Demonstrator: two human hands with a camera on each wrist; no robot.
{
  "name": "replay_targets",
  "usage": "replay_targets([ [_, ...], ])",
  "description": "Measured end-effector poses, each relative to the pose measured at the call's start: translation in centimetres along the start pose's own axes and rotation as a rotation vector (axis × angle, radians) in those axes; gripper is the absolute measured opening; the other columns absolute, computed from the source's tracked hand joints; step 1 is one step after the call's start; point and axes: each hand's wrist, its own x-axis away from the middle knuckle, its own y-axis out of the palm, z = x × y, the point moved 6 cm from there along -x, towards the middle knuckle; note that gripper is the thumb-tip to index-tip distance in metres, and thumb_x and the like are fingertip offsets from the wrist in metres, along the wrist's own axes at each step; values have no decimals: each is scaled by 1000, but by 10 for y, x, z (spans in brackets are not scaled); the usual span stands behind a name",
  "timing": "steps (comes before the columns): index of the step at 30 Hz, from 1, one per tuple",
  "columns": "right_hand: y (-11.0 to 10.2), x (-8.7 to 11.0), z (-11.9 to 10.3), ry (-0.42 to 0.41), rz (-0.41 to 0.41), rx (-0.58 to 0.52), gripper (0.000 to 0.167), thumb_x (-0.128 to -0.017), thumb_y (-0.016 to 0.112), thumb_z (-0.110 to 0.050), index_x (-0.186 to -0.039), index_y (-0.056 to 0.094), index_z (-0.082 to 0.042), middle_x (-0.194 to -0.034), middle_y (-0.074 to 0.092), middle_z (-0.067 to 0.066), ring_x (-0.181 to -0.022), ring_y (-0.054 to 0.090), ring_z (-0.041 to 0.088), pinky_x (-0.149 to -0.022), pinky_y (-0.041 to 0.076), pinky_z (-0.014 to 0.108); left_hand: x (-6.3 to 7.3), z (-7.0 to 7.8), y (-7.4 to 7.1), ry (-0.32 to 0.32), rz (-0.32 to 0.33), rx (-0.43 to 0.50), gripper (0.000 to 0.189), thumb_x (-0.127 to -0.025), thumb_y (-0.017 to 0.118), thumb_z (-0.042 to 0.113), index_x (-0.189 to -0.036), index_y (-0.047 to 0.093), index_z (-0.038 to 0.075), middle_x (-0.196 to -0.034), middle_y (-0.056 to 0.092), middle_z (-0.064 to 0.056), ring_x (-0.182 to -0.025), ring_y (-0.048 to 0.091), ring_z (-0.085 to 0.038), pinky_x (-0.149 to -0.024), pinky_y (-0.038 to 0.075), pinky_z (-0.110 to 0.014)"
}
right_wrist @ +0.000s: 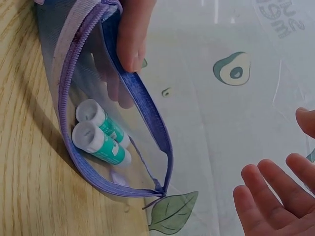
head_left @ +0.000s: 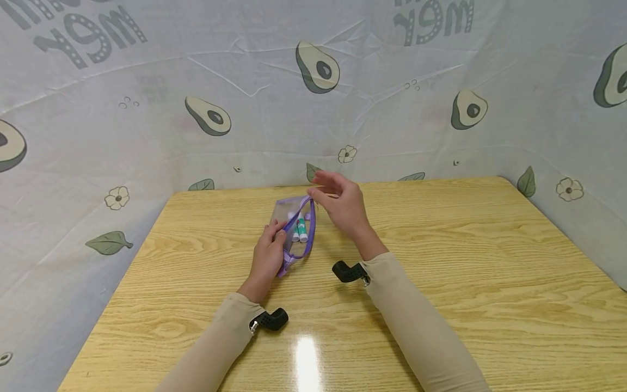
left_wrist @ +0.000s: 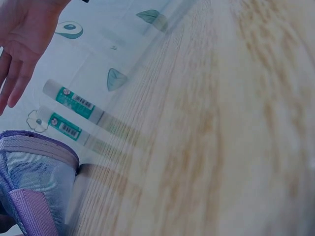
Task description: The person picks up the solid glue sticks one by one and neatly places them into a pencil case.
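Note:
A mesh zip pouch (head_left: 312, 231) with purple edging is held up over the table, its mouth wide. My left hand (head_left: 266, 251) grips its left side, with thumb and fingers (right_wrist: 135, 42) on opposite sides of the rim. My right hand (head_left: 345, 206) is by the pouch's far corner; the right wrist view shows its fingers loosely spread, apart from the rim. Two green-and-white glue sticks (right_wrist: 101, 145) appear within the pouch's mouth. The left wrist view has upright glue sticks (left_wrist: 74, 102) past the pouch edge, so I cannot tell whether they are inside or behind it.
The wood-grain table (head_left: 465, 261) extends around both hands. A pale cloth (head_left: 264, 130) printed with avocados and leaves hangs behind and at the sides. Black wrist mounts (head_left: 349, 271) stick out from both sleeves. Small pale lilac pieces (head_left: 308, 216) show near the glue sticks.

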Motion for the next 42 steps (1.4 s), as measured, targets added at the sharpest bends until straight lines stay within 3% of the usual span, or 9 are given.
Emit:
replay_targets([
  [11, -11, -1, -3, -11, 17, -23, 45, -99, 77, -24, -142, 67, -12, -135, 73, 9, -123, 70, 26, -105, 59, 47, 0, 0, 0, -1, -1, 4, 45, -114, 43, 26, -155, 54, 12, -178, 25, -6, -169, 7, -28, -137, 7, -52],
  [17, -18, -1, -5, -15, 24, -35, 45, -100, 76, -22, -142, 66, -11, -137, 72, 16, -124, 69, 28, -106, 59, 47, 1, 0, 0, 3, -2, 5, 45, -114, 43, 26, -156, 54, 12, -178, 25, -6, -169, 7, -28, -137, 7, -52],
  [24, -31, -2, -4, -13, 53, -27, 46, -100, 75, -22, -144, 65, -12, -137, 72, 12, -124, 69, 26, -97, 59, 26, 1, -1, -1, 1, -7, -3, 46, -114, 43, 26, -156, 53, 12, -178, 25, -6, -169, 7, -29, -137, 7, -53],
  [28, -42, -4, -3, -10, 90, -38, 46, -100, 75, -20, -143, 66, -10, -139, 72, 15, -124, 69, 28, -97, 57, 24, 0, -1, -1, 0, -3, -8, 46, -113, 43, 27, -156, 54, 12, -178, 25, -6, -169, 8, -29, -138, 7, -52],
  [42, -65, -6, -8, 1, 174, -74, 47, -98, 78, -17, -142, 67, -8, -137, 73, 15, -110, 72, 5, -97, 58, 21, 0, 1, -1, 1, -7, -7, 47, -113, 43, 28, -156, 54, 12, -178, 25, -6, -169, 7, -29, -138, 7, -52],
])
